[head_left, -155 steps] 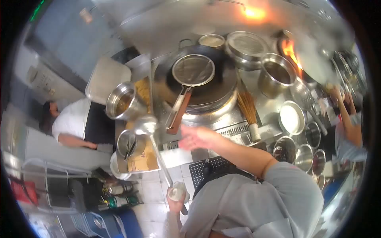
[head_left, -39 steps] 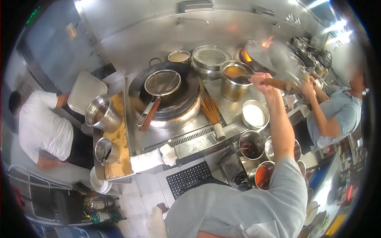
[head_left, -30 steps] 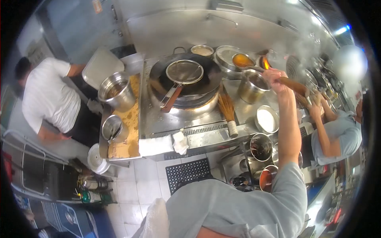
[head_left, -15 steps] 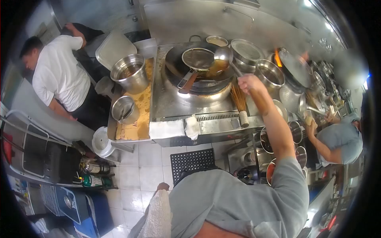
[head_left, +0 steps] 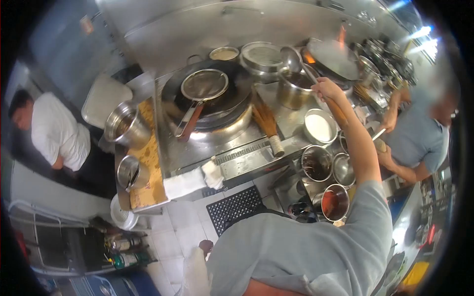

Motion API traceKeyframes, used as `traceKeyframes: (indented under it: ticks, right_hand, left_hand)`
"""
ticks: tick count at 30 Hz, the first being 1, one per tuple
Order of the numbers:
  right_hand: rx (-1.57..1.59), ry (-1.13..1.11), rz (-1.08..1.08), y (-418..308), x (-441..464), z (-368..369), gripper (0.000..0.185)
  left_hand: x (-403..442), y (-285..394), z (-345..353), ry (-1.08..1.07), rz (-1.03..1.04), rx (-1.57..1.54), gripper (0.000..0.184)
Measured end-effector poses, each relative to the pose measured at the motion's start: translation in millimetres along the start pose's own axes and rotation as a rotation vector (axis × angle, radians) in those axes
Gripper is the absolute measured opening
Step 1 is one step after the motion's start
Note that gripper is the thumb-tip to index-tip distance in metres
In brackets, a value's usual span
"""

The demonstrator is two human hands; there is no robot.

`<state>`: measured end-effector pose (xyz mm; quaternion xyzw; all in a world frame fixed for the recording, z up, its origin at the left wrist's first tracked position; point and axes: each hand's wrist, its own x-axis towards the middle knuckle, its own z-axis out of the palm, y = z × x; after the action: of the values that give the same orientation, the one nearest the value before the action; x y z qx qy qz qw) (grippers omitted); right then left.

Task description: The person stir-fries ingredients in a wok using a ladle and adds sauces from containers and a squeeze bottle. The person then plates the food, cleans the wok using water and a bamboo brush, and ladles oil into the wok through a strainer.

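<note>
My right hand (head_left: 327, 90) is closed round the handle of a metal ladle (head_left: 292, 60), whose bowl is over the rim of a tall steel pot (head_left: 295, 93) of dark liquid. To the left, a round strainer (head_left: 204, 85) with a wooden handle rests across the big black wok (head_left: 242, 81). A bamboo brush (head_left: 266, 123) lies between wok and pot. My left hand (head_left: 206, 245) hangs low beside my body, near a white cloth at the sleeve; its fingers are too small and dark to read.
A co-worker in grey (head_left: 419, 128) works at the right near a flaming wok (head_left: 333, 59). Another person in white (head_left: 59, 130) stands at the left. A bowl of white contents (head_left: 320, 126), a pot of red sauce (head_left: 335, 203) and a folded towel (head_left: 185, 183) lie nearer me.
Half a second ago the ladle was over the wok with brown liquid; it has moved right to the pot. The view has turned, and the person in white has lowered the raised arm.
</note>
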<state>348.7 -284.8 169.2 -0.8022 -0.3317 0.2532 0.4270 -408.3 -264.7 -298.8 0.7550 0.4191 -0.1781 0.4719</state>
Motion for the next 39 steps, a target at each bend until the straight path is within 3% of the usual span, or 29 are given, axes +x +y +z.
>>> traceKeyframes:
  ticks: [4, 5, 7, 8, 9, 12, 13, 19, 21, 24, 25, 29, 30, 31, 32, 34, 36, 38, 39]
  right_hand:
    - [-0.348, 0.024, 0.102, 40.9, 33.9, -22.5, 0.021]
    - [-0.442, -0.027, 0.036, 37.1, 31.8, -20.4, 0.028]
    - [-0.434, -0.017, -0.341, 31.0, 2.7, -11.4, 0.027]
    - [0.180, -0.218, -0.060, 39.5, 19.6, -13.0, 0.027]
    - [0.771, -0.240, 0.289, 48.6, 36.7, -14.8, 0.027]
    - [1.602, -0.411, 0.523, 72.4, 68.7, -20.1, 0.023]
    - [1.739, -0.470, 0.491, 75.0, 69.3, -18.9, 0.024]
    - [1.961, -0.452, 0.465, 72.5, 56.0, -31.2, 0.021]
    - [1.949, -0.422, 0.431, 68.8, 54.8, -35.8, 0.029]
    - [1.951, -0.437, 0.547, 36.0, 35.2, -36.4, 0.021]
    - [1.938, -0.427, 0.477, 27.8, 30.1, -33.6, 0.019]
    - [1.917, -0.662, 0.448, 2.7, 28.1, -29.6, 0.018]
    - [1.912, -0.630, 0.463, 0.5, 32.4, -31.7, 0.022]
    - [1.907, -0.597, 0.479, -4.5, 34.4, -32.5, 0.040]
    - [1.917, -0.623, 0.497, -13.1, 32.4, -25.6, 0.041]
    - [1.939, -0.643, 0.532, -39.3, 16.5, -7.6, 0.044]
    - [1.948, -0.641, 0.531, -58.9, 4.7, 18.3, 0.051]
    - [1.946, -0.641, 0.492, -68.7, -0.2, 39.1, 0.064]
    - [1.957, -0.704, 0.531, -67.2, 5.4, 50.1, 0.064]
  left_hand:
    - [3.4, 15.3, -12.2, 0.045, -0.007, -0.173, 0.012]
    - [3.0, 16.1, -16.7, 0.027, 0.000, -0.102, 0.012]
    - [3.0, 19.3, -21.9, 0.079, 0.163, 0.199, 0.012]
    - [3.7, 14.8, -22.4, 0.148, 0.320, 0.430, 0.013]
    - [6.2, 6.3, -19.5, 0.218, 0.474, 0.660, 0.014]
    - [3.1, 2.9, -16.6, 0.154, 0.487, 0.634, 0.014]
    - [-1.1, 1.2, -14.1, 0.129, 0.475, 0.611, 0.014]
    - [-13.6, -4.4, -9.0, -0.019, 0.292, 0.513, 0.014]
    - [-15.5, -9.9, -8.0, -0.049, 0.246, 0.508, 0.015]
    - [-18.3, -18.9, -8.2, -0.069, 0.193, 0.511, 0.017]
    - [-19.5, -19.5, -8.6, -0.067, 0.178, 0.523, 0.017]
    - [-14.1, -18.8, -1.5, 0.025, 0.109, 0.574, 0.021]
    - [-13.9, -17.6, 1.5, 0.065, 0.064, 0.518, 0.021]
    - [-8.2, -29.3, 10.5, 0.109, -0.006, 0.268, 0.021]
    - [-2.3, -41.9, 19.8, 0.170, -0.063, 0.015, 0.020]
    - [-7.6, -47.0, 31.4, 0.215, -0.067, -0.079, 0.018]
    - [-15.6, -34.3, 21.7, 0.192, 0.048, 0.245, 0.017]
    - [-11.6, -41.6, 34.1, 0.167, -0.135, 0.116, 0.018]
    - [-13.1, -44.7, 35.8, 0.135, -0.072, 0.329, 0.018]
